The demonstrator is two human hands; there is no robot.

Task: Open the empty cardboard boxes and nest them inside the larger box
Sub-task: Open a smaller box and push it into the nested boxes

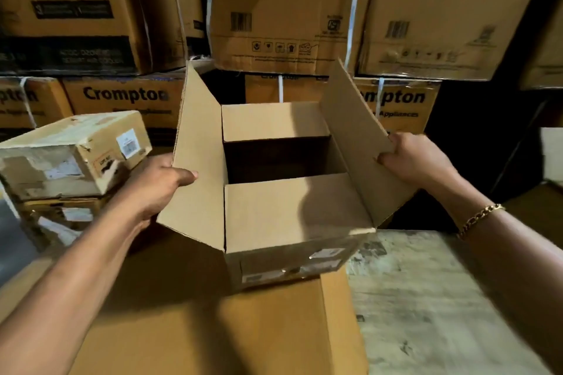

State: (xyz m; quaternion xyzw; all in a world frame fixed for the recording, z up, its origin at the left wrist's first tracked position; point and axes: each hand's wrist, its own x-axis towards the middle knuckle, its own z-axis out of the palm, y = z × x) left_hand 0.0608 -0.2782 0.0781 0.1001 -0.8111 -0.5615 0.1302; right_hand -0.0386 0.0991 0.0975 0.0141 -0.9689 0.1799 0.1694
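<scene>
Two long flaps of the open box (289,213) stood spread outward, one in each of my grips. My left grip (161,183) curled round the edge of the left flap (198,161), thumb over its inner face. My right grip (411,158) pinched the edge of the right flap (350,131).

The open box appeared to rest on a broad stretch of brown cardboard (213,329) below it. I could not tell whether that was the larger box. Its inside looked dark and empty, though the near short flap (286,207) lay flat across part of the mouth.

Left of the open box, a battered box (70,155) with labels sat closed. Behind the open box rose stacked cartons (122,97).

By my judgement, this one box was nearly opened, nesting had not begun, and the closed box was yet to be opened.
</scene>
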